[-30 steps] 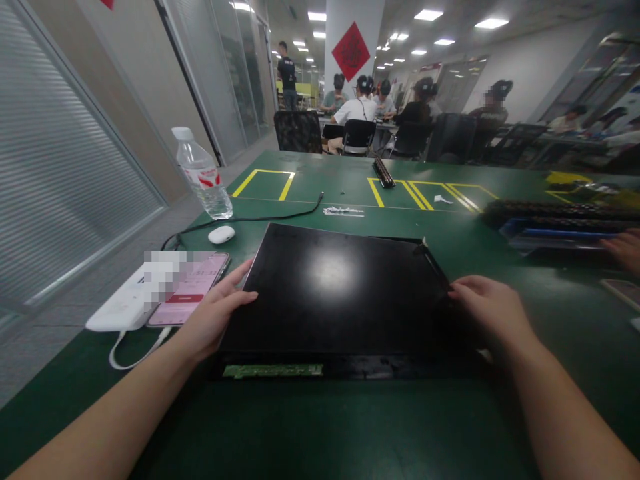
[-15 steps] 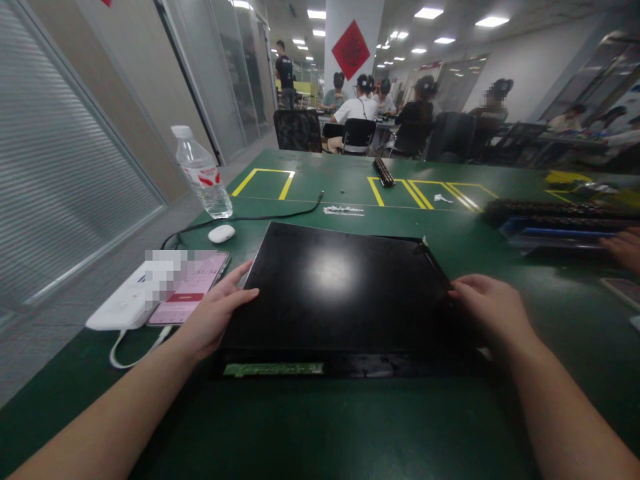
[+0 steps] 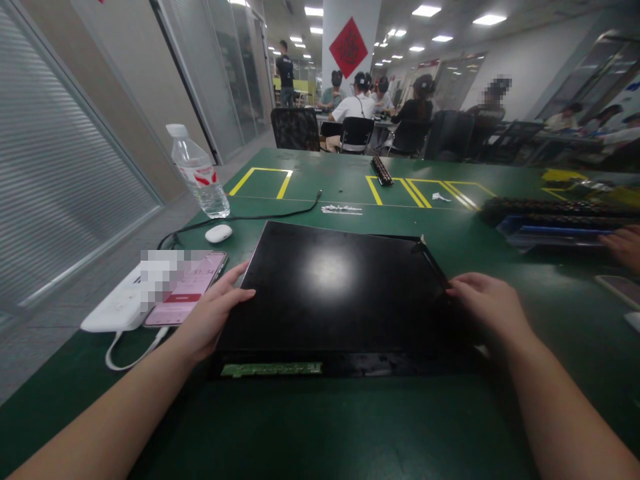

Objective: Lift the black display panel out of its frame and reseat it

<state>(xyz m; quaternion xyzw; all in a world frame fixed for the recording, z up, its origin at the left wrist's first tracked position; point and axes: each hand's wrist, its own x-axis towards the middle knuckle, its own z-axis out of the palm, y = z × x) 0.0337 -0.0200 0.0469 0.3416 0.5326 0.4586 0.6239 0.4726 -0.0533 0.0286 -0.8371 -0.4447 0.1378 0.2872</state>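
Note:
A black, glossy display panel (image 3: 300,307) lies in front of me, a ceiling light mirrored on its surface. Along its near side runs a dark border with a narrow green circuit board (image 3: 273,369). My left hand (image 3: 215,313) grips the panel's left edge, thumb on top and the other fingers partly hidden beside and under it. At the right side, my right hand (image 3: 485,303) pinches a thin black frame strip (image 3: 434,261) that runs along the panel's edge. The strip's far corner stands slightly raised from the panel.
Left of the panel are a phone (image 3: 187,290), a white power bank (image 3: 115,300), an earbud case (image 3: 219,233), a water bottle (image 3: 197,173) and a black cable (image 3: 250,218). A dark slatted part (image 3: 382,171) lies farther back. Another person's hand (image 3: 625,245) is at right, beside blurred dark parts.
The view has shifted very slightly. Both hands keep their holds on the panel and its edge strip, with hardly any movement.

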